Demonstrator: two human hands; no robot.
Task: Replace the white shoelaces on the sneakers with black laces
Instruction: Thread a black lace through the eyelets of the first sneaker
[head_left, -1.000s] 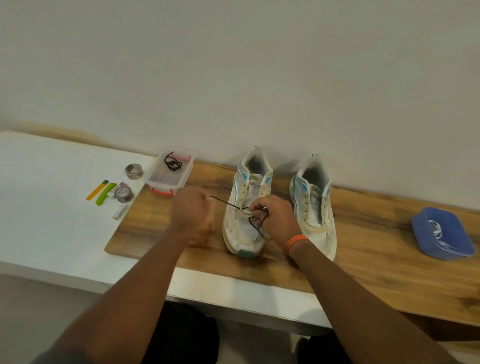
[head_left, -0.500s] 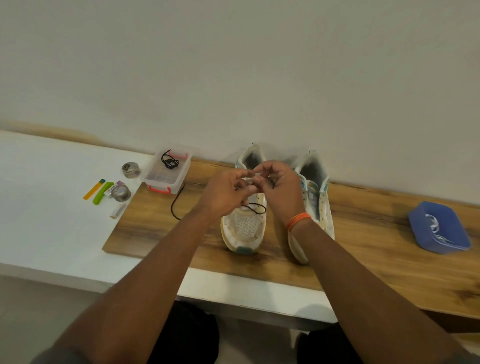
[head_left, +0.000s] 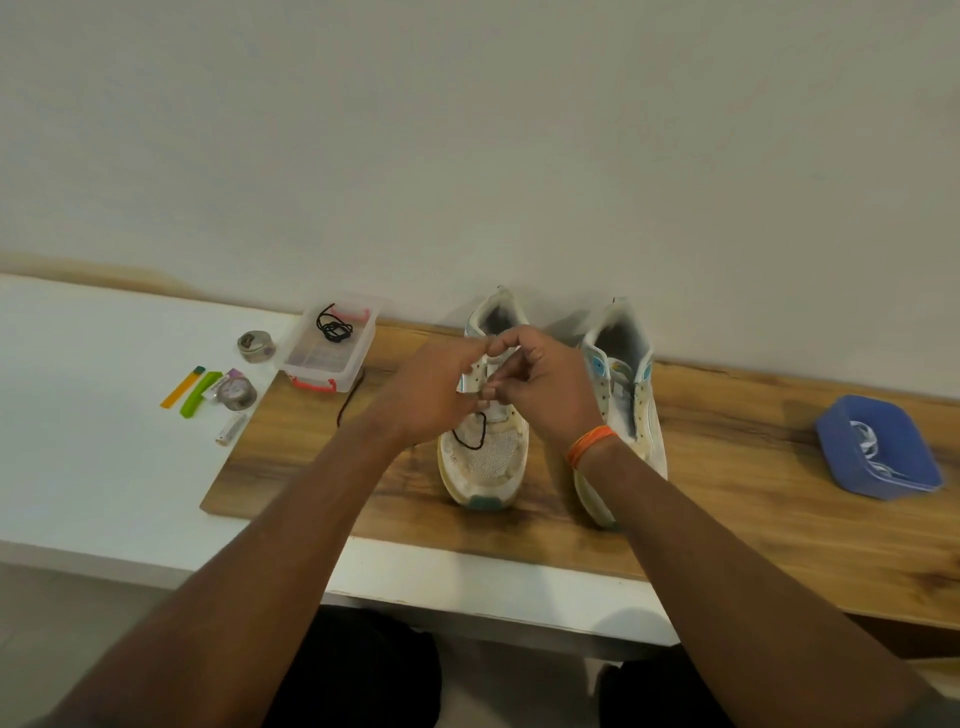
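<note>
On the white part of the bench (head_left: 78, 415), at the far left, lie a flat orange strip (head_left: 182, 387) and a green plastic clip (head_left: 200, 394), with two small round metal tins (head_left: 255, 345) and a little white tube (head_left: 231, 429) just beside them. Next comes a clear plastic box with red latches (head_left: 332, 349), sitting on the back corner of the wooden board (head_left: 727, 519) and holding a coiled black lace (head_left: 332, 327).

A loose black shoelace (head_left: 470, 431) trails from beside the box across the board, then loops over the toe end of the left white mesh sneaker (head_left: 485, 457). Above that sneaker's eyelets the left hand (head_left: 436, 395) and right hand (head_left: 545, 395) meet, fingers curled and fingertips pinched together; what they pinch is too small to make out. An orange band (head_left: 589, 441) circles the right wrist.

The right white sneaker (head_left: 623, 384) stands just beside the first, heel toward the wall, with no lace visible in it. Well apart at the far right sits a blue plastic tray (head_left: 831, 441) holding white laces (head_left: 867, 441).
</note>
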